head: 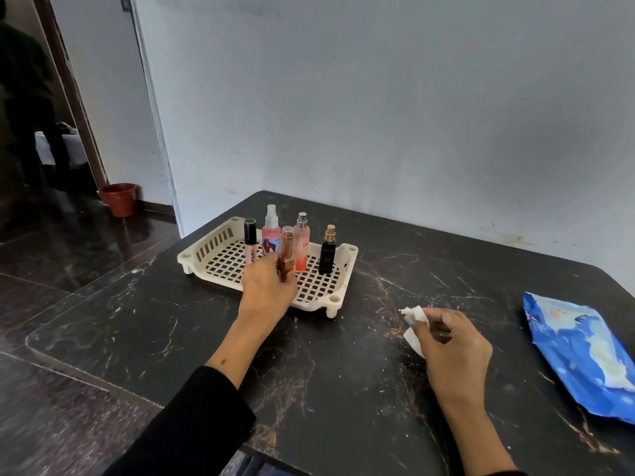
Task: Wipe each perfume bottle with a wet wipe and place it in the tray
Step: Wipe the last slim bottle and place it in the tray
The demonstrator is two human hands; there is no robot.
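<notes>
A cream slotted tray (206, 249) sits on the dark marble table (343, 372). Standing in it are a lip-gloss tube with a black cap (250, 242), a pink spray bottle (271, 231), a pink-orange perfume bottle (302, 243) and a black perfume bottle with a gold top (327, 252). My left hand (266, 290) grips a copper-coloured bottle (286, 257) upright over the tray's near side. My right hand (450, 341) hovers over the table to the right of the tray and pinches a crumpled white wet wipe (415, 317).
A blue wet-wipe pack (580, 352) lies at the table's right edge. White crumbs speckle the tabletop. A wall stands right behind the table. On the floor at far left sits a red-brown pot (119, 199) by a doorway, where a person in dark clothes (24, 108) stands.
</notes>
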